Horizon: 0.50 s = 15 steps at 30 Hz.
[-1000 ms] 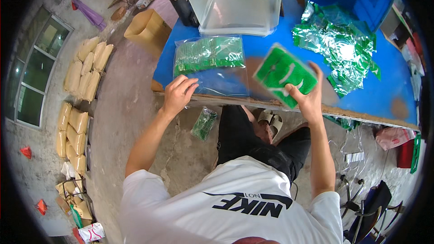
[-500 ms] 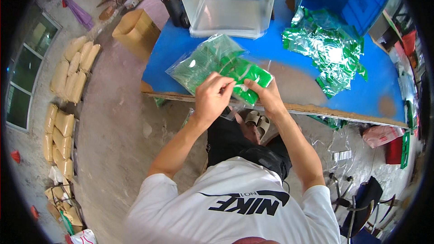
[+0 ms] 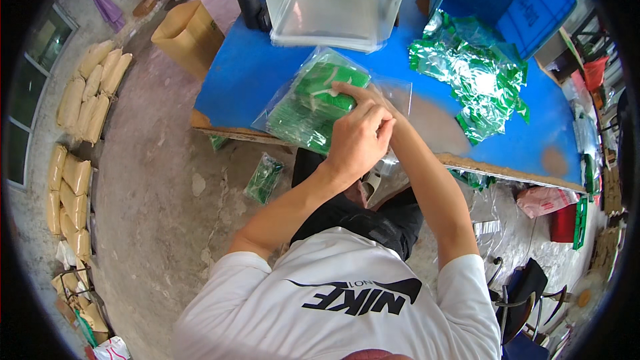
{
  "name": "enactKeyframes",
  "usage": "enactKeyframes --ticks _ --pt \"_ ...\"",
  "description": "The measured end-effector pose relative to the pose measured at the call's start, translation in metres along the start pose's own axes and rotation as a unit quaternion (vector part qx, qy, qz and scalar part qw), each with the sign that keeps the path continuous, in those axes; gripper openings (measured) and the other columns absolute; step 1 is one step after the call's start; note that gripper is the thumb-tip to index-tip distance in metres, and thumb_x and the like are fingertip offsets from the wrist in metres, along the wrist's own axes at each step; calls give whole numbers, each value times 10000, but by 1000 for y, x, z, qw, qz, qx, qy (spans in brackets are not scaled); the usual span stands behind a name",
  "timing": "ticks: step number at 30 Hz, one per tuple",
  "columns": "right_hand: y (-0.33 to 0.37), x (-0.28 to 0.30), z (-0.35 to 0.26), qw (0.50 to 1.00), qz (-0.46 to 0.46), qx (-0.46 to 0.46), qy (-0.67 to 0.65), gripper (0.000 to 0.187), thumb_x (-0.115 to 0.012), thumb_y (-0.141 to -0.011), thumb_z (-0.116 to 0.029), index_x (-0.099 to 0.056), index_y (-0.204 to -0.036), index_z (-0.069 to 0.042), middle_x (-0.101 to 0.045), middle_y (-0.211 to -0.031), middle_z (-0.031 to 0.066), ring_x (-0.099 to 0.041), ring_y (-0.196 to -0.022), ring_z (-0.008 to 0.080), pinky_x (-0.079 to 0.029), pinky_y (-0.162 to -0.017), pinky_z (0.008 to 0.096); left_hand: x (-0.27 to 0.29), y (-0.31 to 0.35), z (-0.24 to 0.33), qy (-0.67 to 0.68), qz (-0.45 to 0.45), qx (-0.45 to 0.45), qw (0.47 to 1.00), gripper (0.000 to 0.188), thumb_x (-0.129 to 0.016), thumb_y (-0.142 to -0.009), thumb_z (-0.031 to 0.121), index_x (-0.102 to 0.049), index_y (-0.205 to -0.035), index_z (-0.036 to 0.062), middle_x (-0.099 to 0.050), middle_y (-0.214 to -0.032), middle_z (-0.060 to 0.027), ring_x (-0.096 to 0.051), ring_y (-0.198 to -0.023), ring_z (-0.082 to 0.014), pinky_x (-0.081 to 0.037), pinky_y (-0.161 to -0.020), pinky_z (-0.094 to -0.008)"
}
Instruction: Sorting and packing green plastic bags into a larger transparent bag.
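A green packet [image 3: 324, 80] in clear plastic rests on other clear-wrapped green packs [image 3: 300, 123] at the table's near edge. My right hand [image 3: 375, 97] reaches over it, its visible finger stretched out and touching the top beside a whitish strip. Crossing in front, my left hand [image 3: 360, 135] has its fingers curled together near my right wrist. What they pinch, if anything, is hidden. A clear plastic sheet or bag [image 3: 401, 95] shows just beyond my hands. The rest of my right hand's fingers are covered.
On the blue table [image 3: 233, 87] stand a translucent bin [image 3: 327, 38], a dark cylindrical flask [image 3: 247, 0] and a tipped blue crate [image 3: 533, 7]. Shiny green wrappers [image 3: 477, 73] spill from the crate. One green packet [image 3: 265, 178] lies on the floor, left of my legs.
The green packet has gone from my hands onto the stack to the left. My left hand has moved right, across my right forearm. The view has shifted slightly.
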State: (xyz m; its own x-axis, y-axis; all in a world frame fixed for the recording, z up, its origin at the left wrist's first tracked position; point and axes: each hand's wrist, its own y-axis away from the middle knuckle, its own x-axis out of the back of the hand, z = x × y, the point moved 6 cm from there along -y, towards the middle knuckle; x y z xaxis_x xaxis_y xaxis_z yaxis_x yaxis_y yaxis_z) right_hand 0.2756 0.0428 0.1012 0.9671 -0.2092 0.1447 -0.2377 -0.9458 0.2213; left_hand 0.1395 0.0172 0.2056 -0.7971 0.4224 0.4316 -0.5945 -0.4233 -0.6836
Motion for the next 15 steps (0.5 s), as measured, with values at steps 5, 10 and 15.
enactKeyframes --ticks 5,10,15 --pt "8 -15 0 971 101 -50 -212 709 -711 -907 -438 -473 -1449 -48 -660 -1140 97 -666 -1018 225 -574 -856 347 73 -32 -139 218 99 267 934 377 -703 -939 239 -625 -1237 22 -707 -1097 -120 -665 -982 -207 -529 -913 -334" --pt "-11 19 9 966 238 -85 -60 1214 -862 -640 -634 -351 -1364 194 -607 -1247 290 -668 -1104 333 -602 -851 414 62 -10 -255 463 -100 462 749 687 -487 -1047 387 -224 -1583 44 -373 -1577 -211 -369 -1456 -284 -266 -1204 -402" --pt "6 6 -9 955 237 -178 -9 1234 -811 -671 -698 -336 -1358 209 -594 -1263 324 -658 -1130 356 -621 -771 432 60 3 -240 418 -139 393 807 747 -464 -1041 443 -179 -1602 42 -255 -1638 -201 -248 -1515 -291 -175 -1230 -392"
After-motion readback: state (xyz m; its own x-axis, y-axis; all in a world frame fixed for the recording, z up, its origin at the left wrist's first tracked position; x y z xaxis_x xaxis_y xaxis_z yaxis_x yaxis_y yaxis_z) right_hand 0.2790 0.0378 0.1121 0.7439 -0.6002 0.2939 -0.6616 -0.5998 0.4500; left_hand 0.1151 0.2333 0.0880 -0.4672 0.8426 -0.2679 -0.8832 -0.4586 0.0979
